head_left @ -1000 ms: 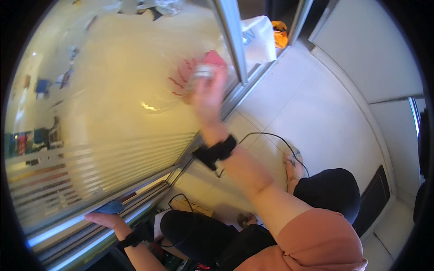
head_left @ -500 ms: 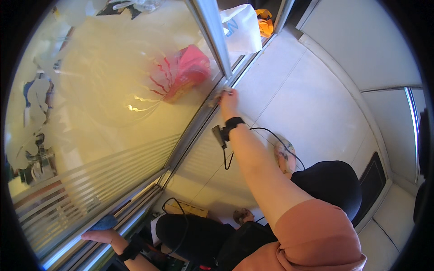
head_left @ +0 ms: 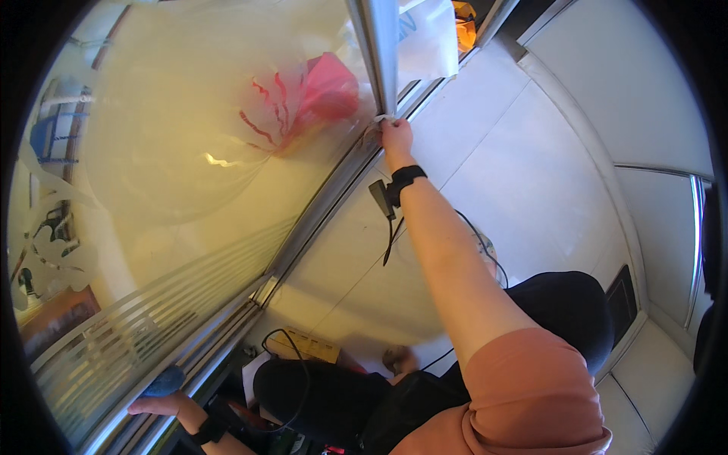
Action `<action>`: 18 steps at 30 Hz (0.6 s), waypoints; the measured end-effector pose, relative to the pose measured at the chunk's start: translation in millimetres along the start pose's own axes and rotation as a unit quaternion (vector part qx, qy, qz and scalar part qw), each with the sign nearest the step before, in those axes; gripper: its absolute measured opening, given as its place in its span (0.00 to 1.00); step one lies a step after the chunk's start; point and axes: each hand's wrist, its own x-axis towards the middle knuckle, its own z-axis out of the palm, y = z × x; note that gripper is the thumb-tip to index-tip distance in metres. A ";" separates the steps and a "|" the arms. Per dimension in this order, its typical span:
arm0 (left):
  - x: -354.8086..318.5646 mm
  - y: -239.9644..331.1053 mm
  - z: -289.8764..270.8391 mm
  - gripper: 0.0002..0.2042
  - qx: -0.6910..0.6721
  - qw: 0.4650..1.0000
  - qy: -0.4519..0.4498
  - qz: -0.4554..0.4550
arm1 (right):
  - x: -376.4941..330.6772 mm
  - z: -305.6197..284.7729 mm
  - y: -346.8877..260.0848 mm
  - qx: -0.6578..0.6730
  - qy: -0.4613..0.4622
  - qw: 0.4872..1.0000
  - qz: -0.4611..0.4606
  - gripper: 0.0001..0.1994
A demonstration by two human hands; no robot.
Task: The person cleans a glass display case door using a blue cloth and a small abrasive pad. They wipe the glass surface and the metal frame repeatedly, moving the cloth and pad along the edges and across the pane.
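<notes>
**Right hand at the metal frame, left hand on the lower rail**

The right hand [head_left: 396, 136] reaches far up to the vertical metal frame [head_left: 379, 53] of the glass panel [head_left: 189, 189], its fingers pinched on a small pale cloth [head_left: 381, 119] pressed against the frame's lower end. A black wrist strap [head_left: 405, 178] sits just behind the hand, with a thin cable hanging from it. Left of the frame, the glass shows a pink reflection [head_left: 322, 91]. Far beyond the frame hangs a white plastic bag [head_left: 428, 34]. At the near left, the left hand [head_left: 155, 404] lies against the lower rail [head_left: 220, 334], closed on a blue object [head_left: 163, 381]; what that is cannot be told. The tiled floor [head_left: 516, 167] spreads to the right.
</notes>
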 end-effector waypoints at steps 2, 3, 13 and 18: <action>2.5 -1.8 -2.5 0.42 -0.003 0.999 -0.028 0.026 | 3.7 -3.1 -4.2 0.015 -0.012 0.999 0.035 0.15; 2.1 -2.4 -2.0 0.43 -0.012 0.999 -0.019 0.024 | 4.7 -4.6 -8.3 0.005 -0.001 1.000 0.024 0.15; -1.4 4.0 1.1 0.44 -0.104 0.993 -0.033 -0.043 | -202.9 48.7 35.5 -0.218 -0.189 0.955 -0.066 0.10; 10.8 -5.1 -15.0 0.43 0.057 0.994 -0.064 0.062 | -209.5 57.7 48.4 -0.172 -0.234 0.956 0.033 0.11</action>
